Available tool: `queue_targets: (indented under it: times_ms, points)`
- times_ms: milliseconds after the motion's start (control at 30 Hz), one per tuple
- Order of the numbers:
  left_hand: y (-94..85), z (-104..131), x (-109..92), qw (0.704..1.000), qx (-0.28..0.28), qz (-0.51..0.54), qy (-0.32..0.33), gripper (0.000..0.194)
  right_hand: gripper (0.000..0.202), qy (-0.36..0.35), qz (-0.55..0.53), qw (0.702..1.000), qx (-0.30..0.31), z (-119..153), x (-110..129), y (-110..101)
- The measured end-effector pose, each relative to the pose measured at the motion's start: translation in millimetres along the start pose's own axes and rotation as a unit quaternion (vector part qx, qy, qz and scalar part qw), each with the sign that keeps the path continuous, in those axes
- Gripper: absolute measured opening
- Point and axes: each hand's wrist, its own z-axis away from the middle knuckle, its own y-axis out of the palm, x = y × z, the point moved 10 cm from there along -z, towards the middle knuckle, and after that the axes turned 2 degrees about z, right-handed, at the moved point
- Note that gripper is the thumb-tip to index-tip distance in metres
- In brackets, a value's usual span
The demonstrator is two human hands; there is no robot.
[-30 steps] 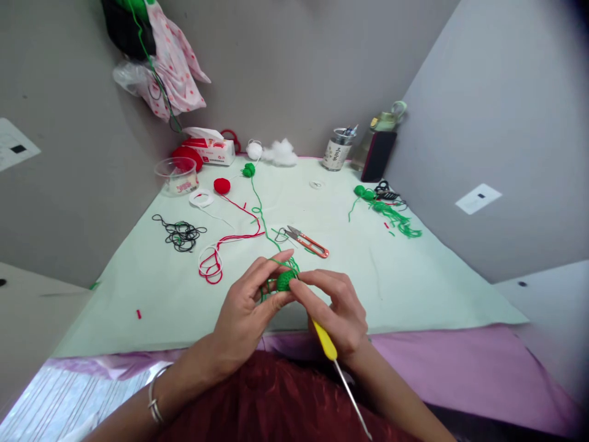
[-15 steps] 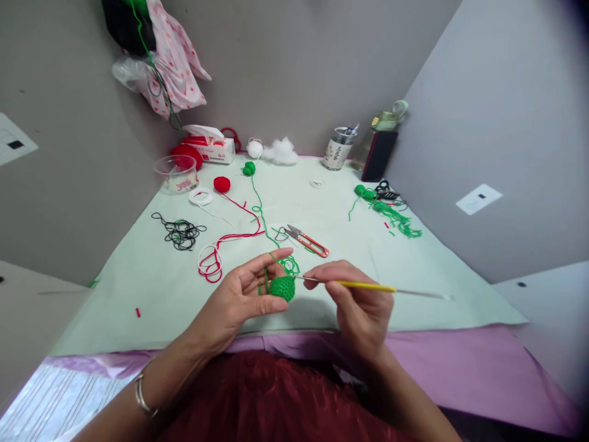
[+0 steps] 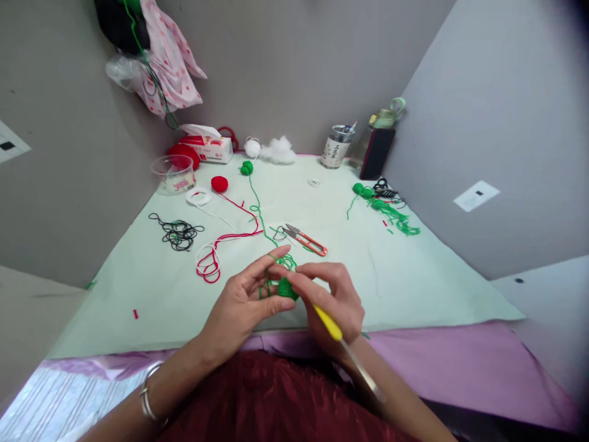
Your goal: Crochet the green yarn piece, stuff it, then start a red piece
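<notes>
A small green crocheted piece is pinched in my left hand, with green yarn looped round the fingers. My right hand grips a crochet hook with a yellow handle; its rear metal end points down to the right, and its tip is hidden at the piece. The fingers of my right hand touch the right side of the piece. Loose green yarn lies just behind it, with a strand running back to a small green ball. Orange thread snips lie beyond my hands.
Red yarn, a black cord tangle and a clear tub are at the left. White stuffing and a pen holder stand at the back. Green pieces, black scissors and a phone are at the right.
My right hand has moved left against the green piece. The hook has swung from nearly level to slanting down toward me. My left hand keeps its hold.
</notes>
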Motion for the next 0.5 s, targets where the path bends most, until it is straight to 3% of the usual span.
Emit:
queue_targets:
  times_ms: [67, 133, 300, 500]
  points:
    - [3.9, -0.5, 3.7, 0.999, 0.012, 0.04, -0.011, 0.067, 0.04, -0.036, 0.006, 0.999, -0.035, 2.2, 8.6, -2.6]
    - [7.4, -1.0, 5.6, 0.997, 0.024, 0.074, -0.023, 0.065, 0.037, 0.006, -0.066, 0.997, -0.046, -1.2, 0.4, -3.5]
    - [10.3, -1.6, 4.3, 0.993, 0.027, 0.107, -0.034, 0.066, 0.027, 0.123, -0.209, 0.97, 0.03, -11.5, -20.8, 8.3]
    - [17.6, 1.8, 6.5, 0.99, 0.043, 0.124, -0.055, 0.063, 0.033, 0.1, -0.196, 0.975, 0.014, -5.7, -15.3, 2.8]
